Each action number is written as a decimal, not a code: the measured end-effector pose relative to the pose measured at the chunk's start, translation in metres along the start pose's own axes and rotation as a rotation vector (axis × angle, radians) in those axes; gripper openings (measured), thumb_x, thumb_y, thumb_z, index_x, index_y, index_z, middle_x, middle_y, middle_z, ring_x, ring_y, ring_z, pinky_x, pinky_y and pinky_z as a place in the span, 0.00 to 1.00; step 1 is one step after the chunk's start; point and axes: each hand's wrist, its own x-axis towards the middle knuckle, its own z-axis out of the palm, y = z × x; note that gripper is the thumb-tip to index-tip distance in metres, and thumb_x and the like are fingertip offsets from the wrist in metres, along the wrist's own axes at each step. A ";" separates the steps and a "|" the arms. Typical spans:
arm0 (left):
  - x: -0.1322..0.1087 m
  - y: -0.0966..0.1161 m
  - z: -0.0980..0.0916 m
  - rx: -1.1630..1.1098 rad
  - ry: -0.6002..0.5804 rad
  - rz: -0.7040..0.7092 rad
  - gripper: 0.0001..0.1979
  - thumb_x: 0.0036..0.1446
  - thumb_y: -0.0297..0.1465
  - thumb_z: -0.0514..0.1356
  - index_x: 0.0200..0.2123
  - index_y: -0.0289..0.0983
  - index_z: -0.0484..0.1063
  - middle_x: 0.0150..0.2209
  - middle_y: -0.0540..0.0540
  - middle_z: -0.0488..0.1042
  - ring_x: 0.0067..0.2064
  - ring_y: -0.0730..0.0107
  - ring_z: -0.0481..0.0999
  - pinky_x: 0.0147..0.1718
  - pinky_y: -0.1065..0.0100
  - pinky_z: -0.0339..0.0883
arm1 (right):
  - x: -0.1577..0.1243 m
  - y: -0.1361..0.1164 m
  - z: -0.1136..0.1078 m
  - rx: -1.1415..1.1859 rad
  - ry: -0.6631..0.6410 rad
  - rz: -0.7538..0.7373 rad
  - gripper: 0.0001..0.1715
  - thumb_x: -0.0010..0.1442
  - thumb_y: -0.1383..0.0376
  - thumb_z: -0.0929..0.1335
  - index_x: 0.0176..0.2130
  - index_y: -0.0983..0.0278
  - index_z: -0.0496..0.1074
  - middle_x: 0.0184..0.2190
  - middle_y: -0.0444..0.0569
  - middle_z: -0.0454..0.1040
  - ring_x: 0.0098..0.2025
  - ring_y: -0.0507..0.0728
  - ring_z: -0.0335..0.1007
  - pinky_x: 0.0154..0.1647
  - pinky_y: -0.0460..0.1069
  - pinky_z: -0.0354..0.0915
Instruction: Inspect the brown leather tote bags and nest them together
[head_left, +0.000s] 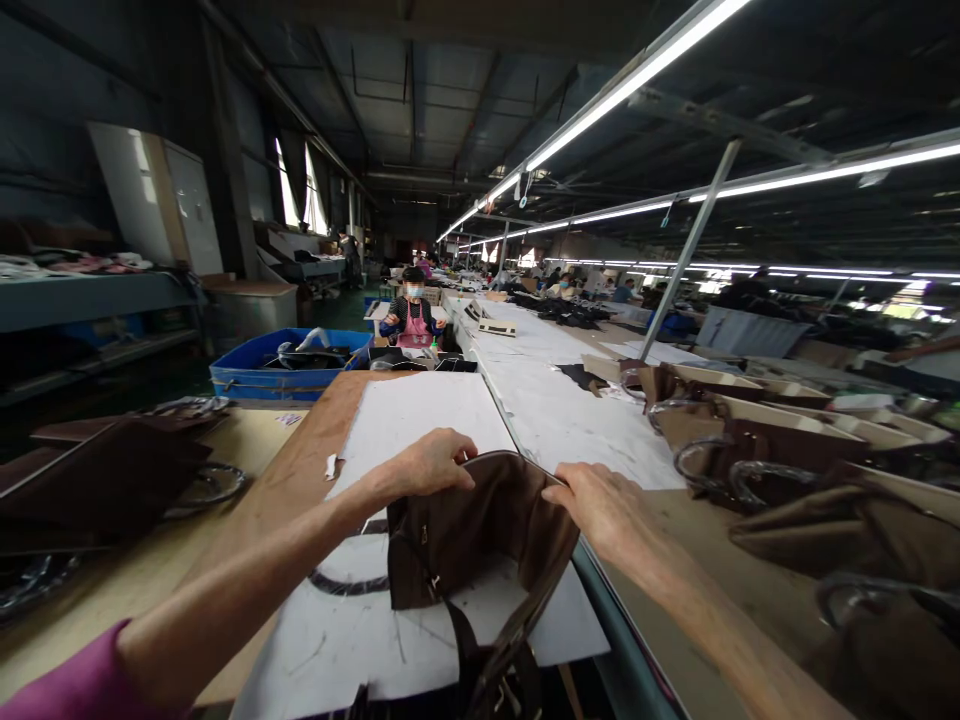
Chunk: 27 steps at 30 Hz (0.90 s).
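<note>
A blue bin [281, 383] stands beyond and left of the white sheet [427, 405]. Over the sheet, the left hand [431, 465] curls its fingers closed on the rim of an open brown bag [480, 515]; the right hand's [604, 505] fingers pinch its other side. More bags [780, 438] line the surface [675, 520] rightward.

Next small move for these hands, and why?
Probably ease the hands slightly apart to smooth the brown bag's upper edge: the left hand and right hand are at that edge, and the wall between them looks creased.
</note>
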 end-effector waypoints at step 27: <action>-0.002 0.035 0.028 0.423 0.098 -0.076 0.16 0.54 0.36 0.45 0.37 0.42 0.71 0.35 0.44 0.76 0.40 0.55 0.73 0.35 0.60 0.61 | 0.018 -0.006 0.017 -0.101 0.102 -0.390 0.08 0.53 0.66 0.62 0.35 0.60 0.68 0.30 0.45 0.74 0.33 0.57 0.70 0.29 0.48 0.62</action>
